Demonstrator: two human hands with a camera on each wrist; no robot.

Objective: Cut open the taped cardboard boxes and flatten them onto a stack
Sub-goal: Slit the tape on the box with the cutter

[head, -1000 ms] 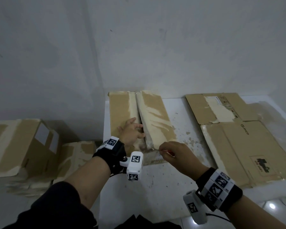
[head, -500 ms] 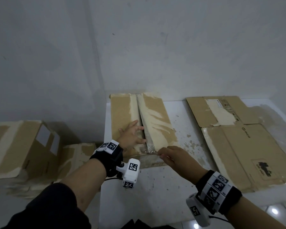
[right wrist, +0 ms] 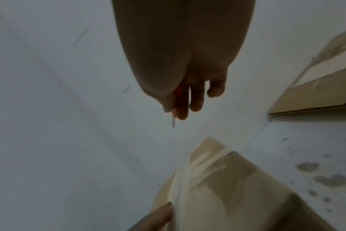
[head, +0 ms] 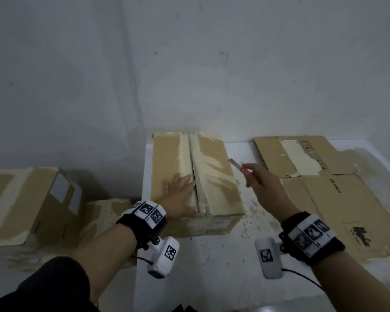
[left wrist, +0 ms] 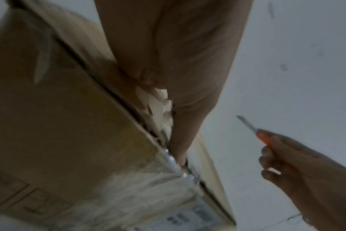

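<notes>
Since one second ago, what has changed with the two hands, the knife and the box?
The right hand lifted the knife from the near end of the box's seam, up and right; the blade is now in the air. The left hand flattened, fingers along the seam. The box, the flattened cardboard and the side boxes stayed.

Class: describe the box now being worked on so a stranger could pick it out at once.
Start at the white table. At its far left corner stands the upright box; the left hand lies flat on top. Unlike the flattened cardboard on its right, it stands full height, with a centre slit.
</notes>
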